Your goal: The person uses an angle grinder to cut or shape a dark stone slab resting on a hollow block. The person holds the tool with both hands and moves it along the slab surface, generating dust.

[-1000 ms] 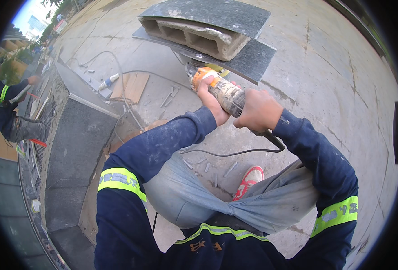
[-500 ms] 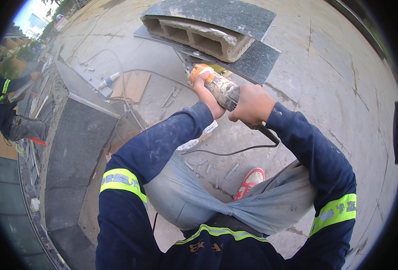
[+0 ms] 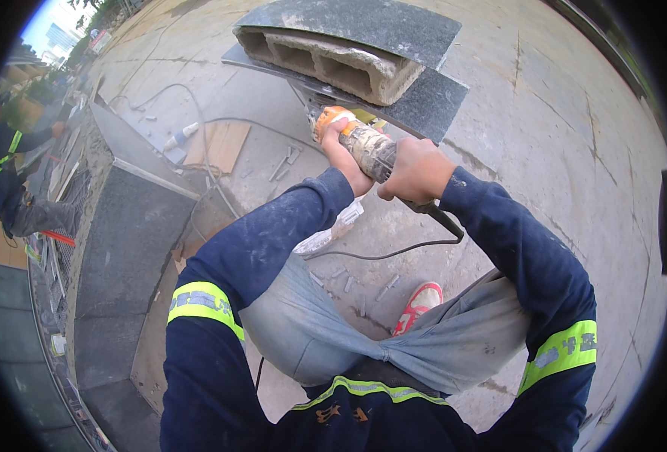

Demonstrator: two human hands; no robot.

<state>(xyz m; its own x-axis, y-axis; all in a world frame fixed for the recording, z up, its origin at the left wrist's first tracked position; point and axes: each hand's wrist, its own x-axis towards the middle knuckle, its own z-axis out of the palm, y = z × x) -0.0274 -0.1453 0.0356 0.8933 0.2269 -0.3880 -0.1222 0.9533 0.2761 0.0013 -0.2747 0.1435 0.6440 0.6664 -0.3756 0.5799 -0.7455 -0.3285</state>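
Observation:
Both my hands are closed around a dusty orange-headed angle grinder (image 3: 366,146). My left hand (image 3: 344,154) wraps the body just behind the orange head, and my right hand (image 3: 421,172) grips the rear end, where the power cord (image 3: 445,223) comes out. The grinder's head reaches to the near edge of a dark grey stone slab (image 3: 440,99). Its disc is mostly hidden, so I cannot tell whether it touches the slab. On that slab lies a hollow concrete block (image 3: 382,79), and a second dark slab (image 3: 363,22) rests on top of the block.
At left stands a low wall faced with dark stone (image 3: 122,264). A wooden board (image 3: 219,146), a plug connector (image 3: 181,135), looping cable and several small offcuts (image 3: 387,286) lie on the concrete floor. Another person (image 3: 17,173) in a reflective-striped jacket is at far left.
The grinder and both my hands have shifted very slightly to the left. My grip on it is unchanged.

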